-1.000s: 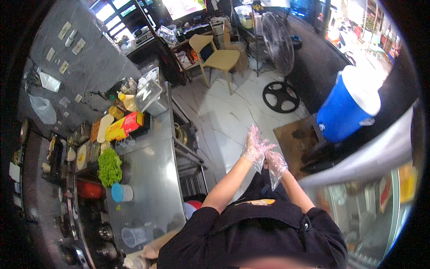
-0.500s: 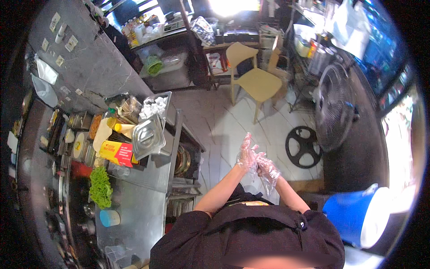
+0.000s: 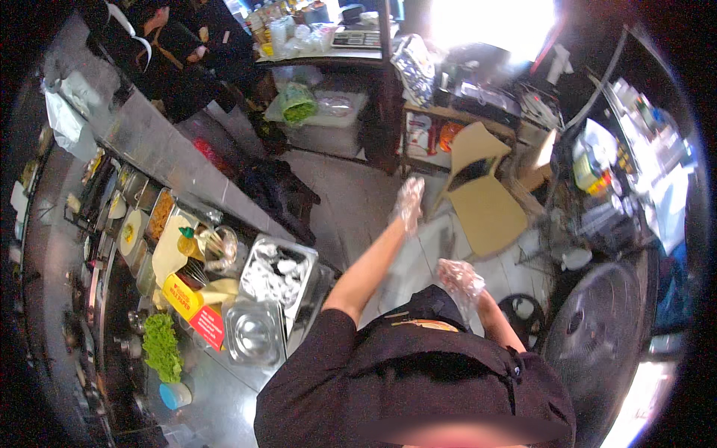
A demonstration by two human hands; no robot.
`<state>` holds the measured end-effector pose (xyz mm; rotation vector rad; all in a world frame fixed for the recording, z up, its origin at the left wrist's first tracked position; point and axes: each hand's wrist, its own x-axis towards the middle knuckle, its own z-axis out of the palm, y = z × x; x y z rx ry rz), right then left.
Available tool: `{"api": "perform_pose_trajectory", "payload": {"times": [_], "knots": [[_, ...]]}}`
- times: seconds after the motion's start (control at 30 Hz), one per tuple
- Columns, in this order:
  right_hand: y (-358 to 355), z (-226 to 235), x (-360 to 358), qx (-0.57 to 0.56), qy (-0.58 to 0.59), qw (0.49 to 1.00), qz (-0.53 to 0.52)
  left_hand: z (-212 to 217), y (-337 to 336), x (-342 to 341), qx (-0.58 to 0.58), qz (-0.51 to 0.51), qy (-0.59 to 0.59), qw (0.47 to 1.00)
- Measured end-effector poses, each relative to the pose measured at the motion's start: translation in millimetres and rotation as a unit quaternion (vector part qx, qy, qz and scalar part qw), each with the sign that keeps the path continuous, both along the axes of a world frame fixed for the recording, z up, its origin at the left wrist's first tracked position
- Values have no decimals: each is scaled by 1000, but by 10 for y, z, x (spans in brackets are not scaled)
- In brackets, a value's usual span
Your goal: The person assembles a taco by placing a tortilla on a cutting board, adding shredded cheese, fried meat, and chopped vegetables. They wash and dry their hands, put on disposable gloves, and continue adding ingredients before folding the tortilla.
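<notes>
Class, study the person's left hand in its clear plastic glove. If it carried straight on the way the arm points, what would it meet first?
Probably the tan chair: the left hand reaches up and forward beside its backrest, with open floor below. Depth is unclear.

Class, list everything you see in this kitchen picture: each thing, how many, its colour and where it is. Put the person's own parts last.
Steel counter: one, grey, left.
Steel pans: two, silver, counter's near end.
Lettuce: one bunch, green, beside the pans.
Carton: one, yellow and red, by the lettuce.
Cup: one, light blue, lower left.
Chair: one, tan, centre right.
Fan: one, black, lower right.
Left hand: clear glove, raised, empty.
Right hand: clear glove, near chest, empty.
</notes>
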<state>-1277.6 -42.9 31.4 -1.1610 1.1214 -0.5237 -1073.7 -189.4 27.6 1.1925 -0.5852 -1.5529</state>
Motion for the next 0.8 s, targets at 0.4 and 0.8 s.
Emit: {"api": "perform_pose_trajectory", "payload": {"times": [0.4, 0.8], "knots": [[-3111, -708, -608, 23, 103, 986, -132, 2032, -3831, 3094, -9, 123, -519, 846], [-5046, -9, 734, -101, 259, 960, -38, 1740, -6571, 5447, -197, 68, -752, 626]]}}
